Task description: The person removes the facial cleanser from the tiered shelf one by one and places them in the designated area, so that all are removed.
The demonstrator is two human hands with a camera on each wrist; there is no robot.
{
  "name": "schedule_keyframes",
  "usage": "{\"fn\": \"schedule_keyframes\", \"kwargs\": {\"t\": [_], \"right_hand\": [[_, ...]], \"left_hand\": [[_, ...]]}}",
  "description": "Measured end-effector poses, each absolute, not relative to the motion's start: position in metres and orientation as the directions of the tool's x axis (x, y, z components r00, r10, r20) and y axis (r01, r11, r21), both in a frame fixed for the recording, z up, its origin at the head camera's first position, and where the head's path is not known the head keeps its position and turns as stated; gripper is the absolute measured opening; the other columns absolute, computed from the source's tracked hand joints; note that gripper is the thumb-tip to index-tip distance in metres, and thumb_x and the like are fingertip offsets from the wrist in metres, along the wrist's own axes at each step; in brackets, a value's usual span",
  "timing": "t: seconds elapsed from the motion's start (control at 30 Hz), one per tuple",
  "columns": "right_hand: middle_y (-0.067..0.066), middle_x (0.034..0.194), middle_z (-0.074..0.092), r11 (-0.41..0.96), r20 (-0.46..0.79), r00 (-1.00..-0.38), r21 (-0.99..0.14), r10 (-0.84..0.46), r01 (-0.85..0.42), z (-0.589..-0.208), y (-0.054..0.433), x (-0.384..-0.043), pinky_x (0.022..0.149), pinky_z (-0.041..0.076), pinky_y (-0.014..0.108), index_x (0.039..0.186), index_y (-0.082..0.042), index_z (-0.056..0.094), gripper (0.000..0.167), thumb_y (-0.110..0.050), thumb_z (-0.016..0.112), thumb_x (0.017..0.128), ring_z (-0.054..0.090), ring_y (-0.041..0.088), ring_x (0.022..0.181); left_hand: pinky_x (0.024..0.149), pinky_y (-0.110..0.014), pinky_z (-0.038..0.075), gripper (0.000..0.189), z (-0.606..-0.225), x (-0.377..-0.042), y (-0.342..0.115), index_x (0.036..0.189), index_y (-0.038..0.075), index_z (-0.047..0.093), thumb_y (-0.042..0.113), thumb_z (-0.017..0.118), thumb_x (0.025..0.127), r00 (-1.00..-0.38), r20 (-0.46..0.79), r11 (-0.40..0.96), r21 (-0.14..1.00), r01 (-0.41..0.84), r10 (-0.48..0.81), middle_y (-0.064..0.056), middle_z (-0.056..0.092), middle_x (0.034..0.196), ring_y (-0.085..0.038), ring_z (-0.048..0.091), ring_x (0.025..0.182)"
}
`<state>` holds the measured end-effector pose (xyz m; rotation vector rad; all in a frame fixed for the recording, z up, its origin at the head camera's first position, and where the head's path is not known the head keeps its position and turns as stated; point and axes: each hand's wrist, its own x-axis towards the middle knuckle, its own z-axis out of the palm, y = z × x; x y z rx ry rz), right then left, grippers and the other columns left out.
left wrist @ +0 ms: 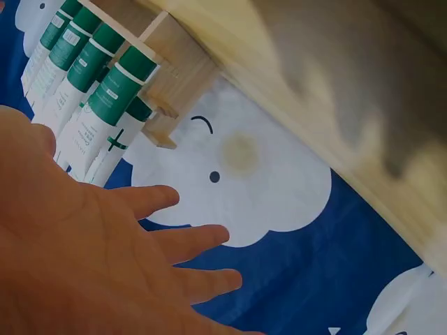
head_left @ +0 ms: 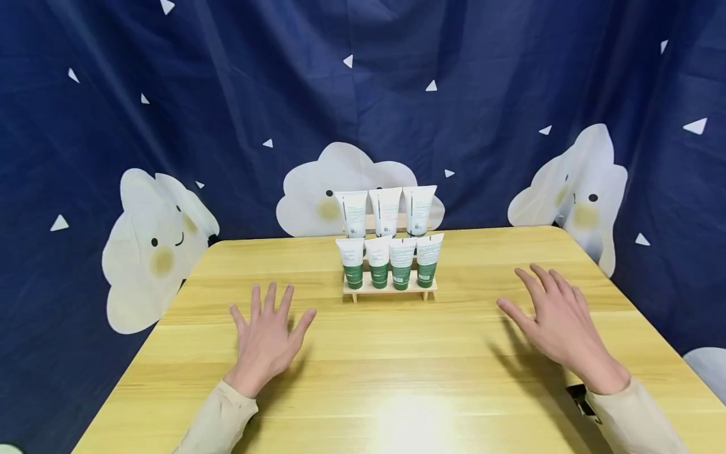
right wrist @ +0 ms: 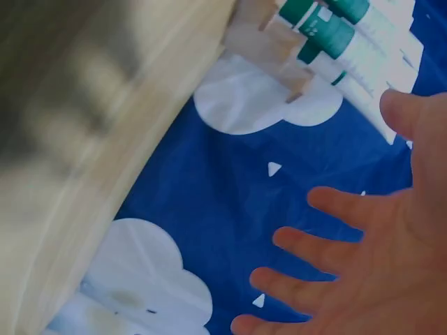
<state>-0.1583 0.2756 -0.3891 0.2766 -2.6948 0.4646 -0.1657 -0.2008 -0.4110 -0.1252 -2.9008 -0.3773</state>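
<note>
A small wooden tiered rack point(head_left: 391, 290) stands at the far middle of the table. On its front step are several white tubes with green lower parts, such as the rightmost front tube point(head_left: 428, 260). Behind them, on the higher step, stand 3 mostly white tubes point(head_left: 418, 208). My left hand point(head_left: 266, 340) hovers palm down over the table, left of the rack, fingers spread and holding nothing. Over on the right, my right hand point(head_left: 558, 321) is raised with its fingers apart and nothing in it. Both wrist views show the open palms, with rack and tubes beyond.
The light wooden table point(head_left: 340, 353) has its far edge just behind the rack. A dark blue curtain point(head_left: 238, 75) printed with white clouds and triangles hangs around its back and sides. Bright glare lies on the near middle of the tabletop.
</note>
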Motion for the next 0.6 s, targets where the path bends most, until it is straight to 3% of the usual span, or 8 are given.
{"fn": "schedule_keyframes", "kwargs": {"t": [0.2, 0.4, 0.6], "right_hand": [[0.032, 0.145, 0.049, 0.856, 0.480, -0.869, -0.391, -0.122, -0.337, -0.365, 0.265, -0.172, 0.103, 0.035, 0.067, 0.147, 0.005, 0.044, 0.069, -0.039, 0.067, 0.099, 0.045, 0.053, 0.131], [0.027, 0.146, 0.051, 0.818, 0.473, -0.878, -0.475, -0.073, -0.324, -0.339, 0.251, -0.193, 0.102, 0.038, 0.064, 0.149, 0.002, 0.044, 0.067, -0.042, 0.062, 0.101, 0.048, 0.047, 0.132], [0.024, 0.145, 0.053, 0.783, 0.477, -0.877, -0.523, -0.058, -0.337, -0.320, 0.237, -0.214, 0.101, 0.041, 0.060, 0.147, 0.000, 0.047, 0.066, -0.045, 0.061, 0.101, 0.052, 0.042, 0.130]], "left_hand": [[0.113, -0.076, 0.014, 0.079, -0.402, -0.181, -0.196, 0.158, 0.009, 0.038, 0.066, 0.034, 0.104, -0.970, 0.209, 0.916, 0.353, 0.190, 0.120, -0.022, 0.041, 0.158, -0.052, 0.023, 0.150], [0.115, -0.071, 0.018, 0.080, -0.396, -0.195, -0.185, 0.159, 0.012, 0.037, 0.067, 0.042, 0.101, -0.967, 0.212, 0.876, 0.429, 0.222, 0.142, -0.013, 0.048, 0.156, -0.048, 0.027, 0.150], [0.110, -0.063, 0.036, 0.075, -0.393, -0.208, -0.175, 0.158, 0.011, 0.037, 0.056, 0.055, 0.101, -0.973, 0.187, 0.834, 0.508, 0.215, 0.137, -0.016, 0.056, 0.148, -0.044, 0.046, 0.139]]}}
